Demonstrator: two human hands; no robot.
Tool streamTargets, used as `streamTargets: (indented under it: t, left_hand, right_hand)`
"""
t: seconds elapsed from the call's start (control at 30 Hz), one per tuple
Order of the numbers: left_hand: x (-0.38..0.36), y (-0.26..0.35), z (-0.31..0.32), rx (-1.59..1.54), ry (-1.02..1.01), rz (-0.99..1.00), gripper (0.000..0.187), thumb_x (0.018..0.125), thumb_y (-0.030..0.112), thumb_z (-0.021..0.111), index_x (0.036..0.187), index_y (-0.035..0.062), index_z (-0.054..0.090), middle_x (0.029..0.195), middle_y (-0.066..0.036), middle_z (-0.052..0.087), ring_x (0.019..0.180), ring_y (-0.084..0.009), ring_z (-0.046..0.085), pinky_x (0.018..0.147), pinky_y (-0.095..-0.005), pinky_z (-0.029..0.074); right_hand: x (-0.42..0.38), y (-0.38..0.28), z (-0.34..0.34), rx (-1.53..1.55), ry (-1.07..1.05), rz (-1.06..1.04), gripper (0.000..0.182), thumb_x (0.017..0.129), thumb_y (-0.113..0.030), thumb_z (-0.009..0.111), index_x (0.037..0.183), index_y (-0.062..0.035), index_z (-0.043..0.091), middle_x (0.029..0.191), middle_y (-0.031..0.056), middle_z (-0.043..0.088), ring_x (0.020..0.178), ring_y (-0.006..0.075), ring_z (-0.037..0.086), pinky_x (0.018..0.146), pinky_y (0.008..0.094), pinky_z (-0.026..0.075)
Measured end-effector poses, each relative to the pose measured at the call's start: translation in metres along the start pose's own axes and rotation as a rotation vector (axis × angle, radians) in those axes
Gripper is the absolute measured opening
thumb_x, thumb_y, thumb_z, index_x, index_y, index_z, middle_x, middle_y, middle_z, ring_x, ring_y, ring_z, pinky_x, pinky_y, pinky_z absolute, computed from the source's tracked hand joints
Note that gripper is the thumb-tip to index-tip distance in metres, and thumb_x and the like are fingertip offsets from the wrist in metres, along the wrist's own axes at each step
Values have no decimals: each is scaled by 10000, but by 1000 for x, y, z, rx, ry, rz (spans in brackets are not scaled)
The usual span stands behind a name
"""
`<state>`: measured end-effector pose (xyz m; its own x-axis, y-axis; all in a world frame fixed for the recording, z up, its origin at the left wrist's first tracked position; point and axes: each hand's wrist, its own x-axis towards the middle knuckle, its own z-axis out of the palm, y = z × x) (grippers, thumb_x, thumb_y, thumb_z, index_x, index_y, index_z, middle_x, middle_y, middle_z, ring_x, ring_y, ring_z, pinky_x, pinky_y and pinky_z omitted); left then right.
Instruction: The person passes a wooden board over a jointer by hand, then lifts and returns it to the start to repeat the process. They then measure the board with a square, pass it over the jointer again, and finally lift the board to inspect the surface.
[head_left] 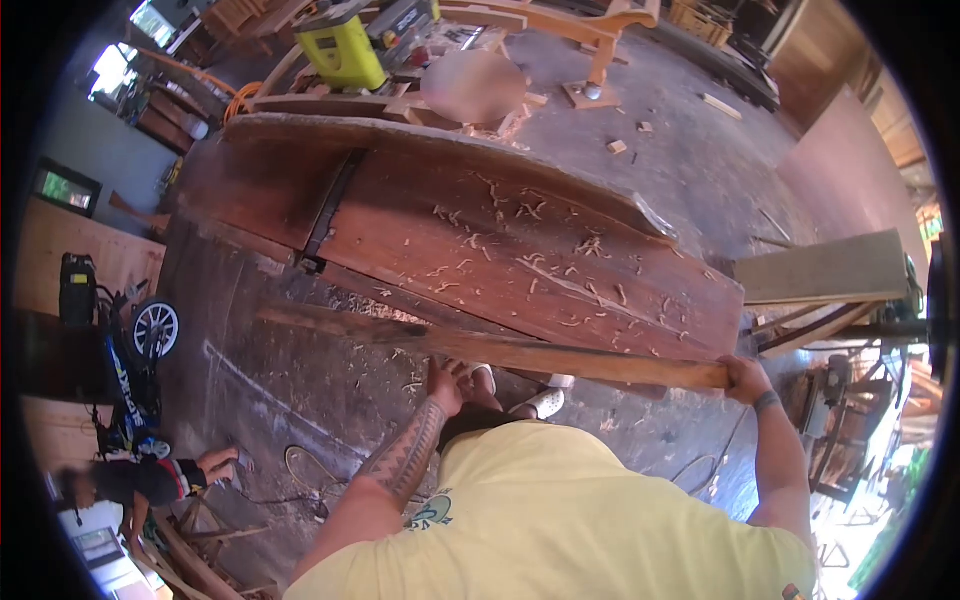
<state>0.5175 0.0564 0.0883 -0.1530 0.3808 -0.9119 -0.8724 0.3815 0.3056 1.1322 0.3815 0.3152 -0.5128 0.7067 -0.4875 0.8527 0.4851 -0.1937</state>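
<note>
A long narrow wooden plank (pixel 560 357) lies slantwise in front of my body, its far left end dark and worn. My right hand (pixel 745 380) grips its right end, fingers closed round the wood. Nearer its middle, my left hand (pixel 448 384) holds the lower edge with bent fingers, partly hidden by the plank. Just beyond is a wide reddish-brown wooden board (pixel 480 250) scattered with curly wood shavings (pixel 590 243). A dark bar (pixel 335 205) crosses this board towards its left end.
Past the board are a green-and-black machine (pixel 345 55) and a wooden frame (pixel 605 50). A pale panel on legs (pixel 820 268) stands at right. On the left are a blue bicycle (pixel 128 390) and another person (pixel 145 485). A cord (pixel 305 465) lies on the floor.
</note>
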Motion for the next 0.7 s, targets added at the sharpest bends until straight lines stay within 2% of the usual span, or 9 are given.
streamTargets:
  t: [0.07,0.1,0.2,0.3,0.4,0.53,0.57,0.63,0.7]
  left_hand:
    - [-15,4,-26,344,-118,-78,706,1072,762,499,1383,152,674,1211,-37,742,900,-221,696,833,-411,530]
    - [-40,24,-26,740,-233,-66,665,1053,727,600,1301,121,719,1235,-62,741,936,-203,707,867,-409,550]
    - [-180,115,37,1507,-380,538,608,975,645,760,1222,89,747,1204,-84,736,1009,-237,712,971,-426,552]
    - [-174,156,59,1782,-317,1474,686,845,559,876,1309,79,717,1215,-112,737,1120,-286,702,1082,-453,508]
    - [-171,185,108,2095,-251,1625,787,780,551,893,1377,85,679,1216,-121,735,1207,-323,672,1144,-473,458]
    - [-121,170,111,2183,-550,904,522,798,308,831,1246,92,673,1142,-200,742,1031,-400,754,921,-522,599]
    - [-116,170,105,2087,-584,1010,436,780,225,794,1178,94,673,1082,-223,751,918,-420,773,788,-542,622]
    - [-111,167,101,2045,-608,999,426,777,226,798,1161,87,678,1039,-216,754,908,-421,774,785,-542,622]
    - [-108,166,101,2026,-615,986,416,775,228,800,1145,80,681,1000,-207,758,905,-417,775,782,-541,622]
  right_hand:
    - [0,6,-2,-6,-9,31,722,637,-85,879,1335,-187,723,1237,135,776,1226,395,697,1116,494,527]
    - [0,7,-1,-11,-8,49,734,628,-75,882,1335,-190,724,1257,116,776,1252,384,686,1145,492,505]
    - [2,12,4,-13,15,53,763,615,-61,894,1346,-196,724,1297,87,773,1292,372,666,1179,486,484]
    - [1,13,3,-59,-45,75,792,626,-57,914,1380,-204,719,1336,77,764,1327,362,647,1186,487,488]
    - [9,-17,-24,-180,-186,139,758,669,-137,953,1391,-194,731,1360,94,766,1327,362,660,1170,496,513]
    - [65,-30,-42,-420,-705,261,670,772,-357,960,1378,-150,760,1346,158,779,1265,386,715,1117,507,562]
    - [92,-50,-48,-450,-695,172,664,830,-486,908,1360,-109,770,1305,209,785,1214,409,742,1072,503,580]
    - [150,-124,-50,-75,-390,-19,574,913,-368,837,1405,-89,741,1295,227,779,1233,428,724,1056,502,573]
    - [212,-243,-49,61,-111,-398,689,949,-229,775,1603,-131,580,1500,231,666,1345,428,656,1131,501,539]
